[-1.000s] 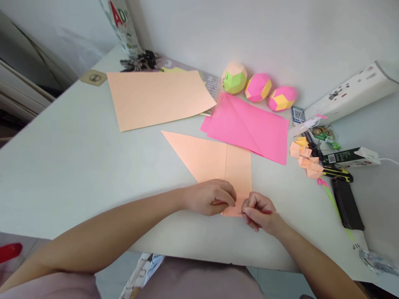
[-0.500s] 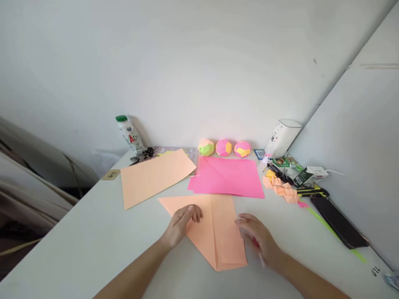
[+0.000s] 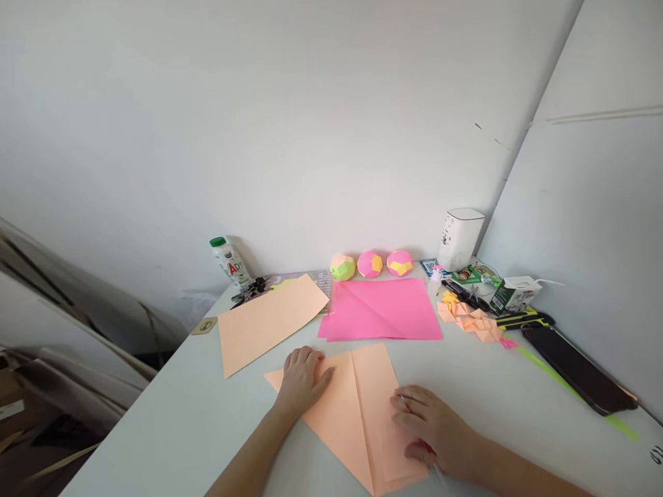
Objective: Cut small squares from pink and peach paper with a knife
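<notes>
A creased peach paper [image 3: 344, 400] lies on the white table, its right part folded over. My left hand [image 3: 302, 379] rests flat on its left part, thumb apart from the fingers. At its right edge is my right hand [image 3: 432, 431], fingers curled round a thin tool [image 3: 405, 404] with a reddish part; the tool's exact kind is hard to make out. Behind the folded paper lie pink sheets [image 3: 386, 308], and another peach sheet [image 3: 272, 321] is at the left.
Three faceted paper balls [image 3: 369, 264] stand by the wall. A green-capped bottle [image 3: 231, 264] is back left. Folded peach pieces [image 3: 471, 321], a white container [image 3: 460, 238], a small box [image 3: 515, 295] and a black case [image 3: 574, 369] are on the right.
My left hand has opened and now lies palm down on the paper. My right hand has come over the paper's right edge. The camera view has shifted, so the table things appear lower.
</notes>
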Motion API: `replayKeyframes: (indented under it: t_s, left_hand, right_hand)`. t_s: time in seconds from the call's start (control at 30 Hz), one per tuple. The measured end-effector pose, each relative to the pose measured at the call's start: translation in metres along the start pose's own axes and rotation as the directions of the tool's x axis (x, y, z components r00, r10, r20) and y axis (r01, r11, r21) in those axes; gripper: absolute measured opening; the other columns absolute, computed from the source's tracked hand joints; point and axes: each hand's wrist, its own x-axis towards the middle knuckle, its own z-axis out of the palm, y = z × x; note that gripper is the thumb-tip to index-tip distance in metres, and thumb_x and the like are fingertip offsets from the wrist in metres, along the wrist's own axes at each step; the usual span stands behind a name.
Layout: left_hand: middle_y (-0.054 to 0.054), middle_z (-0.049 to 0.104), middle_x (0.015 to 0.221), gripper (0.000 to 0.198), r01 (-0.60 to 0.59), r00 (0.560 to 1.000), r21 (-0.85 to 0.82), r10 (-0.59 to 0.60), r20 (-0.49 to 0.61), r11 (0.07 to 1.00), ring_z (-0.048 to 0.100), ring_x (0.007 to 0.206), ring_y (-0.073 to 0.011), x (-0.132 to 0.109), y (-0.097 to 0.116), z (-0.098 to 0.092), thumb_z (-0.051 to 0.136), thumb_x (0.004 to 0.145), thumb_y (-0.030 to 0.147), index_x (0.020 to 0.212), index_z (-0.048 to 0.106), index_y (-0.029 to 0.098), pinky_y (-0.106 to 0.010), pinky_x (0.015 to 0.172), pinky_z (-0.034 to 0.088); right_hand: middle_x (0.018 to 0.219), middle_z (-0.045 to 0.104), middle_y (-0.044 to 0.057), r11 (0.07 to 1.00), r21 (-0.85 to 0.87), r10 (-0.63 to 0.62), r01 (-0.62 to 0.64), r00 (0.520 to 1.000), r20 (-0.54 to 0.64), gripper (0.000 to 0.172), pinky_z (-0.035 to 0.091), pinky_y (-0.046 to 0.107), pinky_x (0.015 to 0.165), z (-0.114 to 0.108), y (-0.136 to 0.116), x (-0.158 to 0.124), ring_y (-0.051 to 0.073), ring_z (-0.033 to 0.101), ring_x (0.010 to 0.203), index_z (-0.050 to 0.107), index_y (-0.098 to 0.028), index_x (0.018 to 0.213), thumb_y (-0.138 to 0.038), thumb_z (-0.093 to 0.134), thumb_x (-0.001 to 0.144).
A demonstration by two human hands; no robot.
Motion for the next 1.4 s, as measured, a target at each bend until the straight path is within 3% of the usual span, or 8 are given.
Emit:
replayKeyframes:
  t_s: [0.27,0.57,0.7,0.97,1.2,1.4]
  left_hand:
    - [-0.006,0.055,0.091,0.02,-0.015,1.0,0.054,0.014,0.017,0.998,0.052,0.088,-0.0242,-0.002,0.001,0.001,0.048,0.086,0.04,0.09,0.055,0.021,-0.046,0.085,0.043]
    - [-0.006,0.057,0.091,0.023,-0.035,0.999,0.05,0.033,0.032,0.998,0.054,0.087,-0.0241,-0.002,0.002,-0.001,0.045,0.087,0.042,0.09,0.054,0.021,-0.045,0.085,0.043]
    - [-0.007,0.057,0.092,0.027,-0.034,0.998,0.054,0.031,0.05,0.998,0.054,0.089,-0.0247,-0.002,0.003,-0.002,0.044,0.087,0.042,0.098,0.055,0.02,-0.046,0.086,0.042]
    - [-0.009,0.055,0.098,0.032,-0.02,0.997,0.05,0.016,0.079,0.999,0.054,0.092,-0.0261,-0.002,0.005,-0.005,0.045,0.087,0.045,0.101,0.057,0.019,-0.046,0.084,0.044]
    - [-0.009,0.054,0.099,0.032,-0.053,0.993,0.012,0.051,0.105,0.999,0.053,0.094,-0.0255,-0.004,0.012,-0.001,0.043,0.088,0.047,0.1,0.057,0.02,-0.044,0.085,0.044]
    - [-0.008,0.057,0.098,0.044,-0.07,0.99,0.012,0.068,0.121,0.997,0.052,0.092,-0.0279,-0.006,0.022,0.005,0.058,0.075,0.058,0.098,0.057,0.021,-0.045,0.083,0.041]
  right_hand:
    - [0.122,0.06,0.015,0.999,-0.025,0.033,-0.034,0.998,-0.047,0.03,0.045,0.042,0.098,0.002,0.001,-0.003,0.026,0.052,0.115,0.061,-0.015,0.111,-0.026,0.06,0.083]
    - [0.127,0.059,0.015,1.0,-0.012,0.018,-0.019,0.999,-0.043,0.026,0.041,0.043,0.104,0.005,0.005,-0.004,0.027,0.045,0.127,0.061,-0.014,0.108,-0.027,0.059,0.085]
    - [0.127,0.059,0.015,1.0,-0.013,0.014,-0.014,0.999,-0.042,0.026,0.041,0.044,0.105,0.004,0.005,-0.004,0.026,0.044,0.128,0.061,-0.014,0.108,-0.026,0.058,0.086]
    - [0.124,0.061,0.012,0.998,-0.06,0.009,-0.01,0.999,-0.031,0.02,0.038,0.044,0.106,0.004,0.005,-0.003,0.024,0.048,0.124,0.062,-0.016,0.102,-0.023,0.058,0.084]
    - [0.116,0.065,0.008,0.988,-0.128,0.073,-0.086,0.992,-0.102,0.011,0.043,0.04,0.1,0.007,-0.002,-0.006,0.021,0.054,0.117,0.062,-0.019,0.093,-0.017,0.055,0.085]
    - [0.108,0.068,0.008,0.972,-0.191,0.104,-0.133,0.982,-0.157,0.015,0.049,0.037,0.09,0.013,-0.005,-0.009,0.022,0.058,0.111,0.062,-0.017,0.092,-0.012,0.051,0.085]
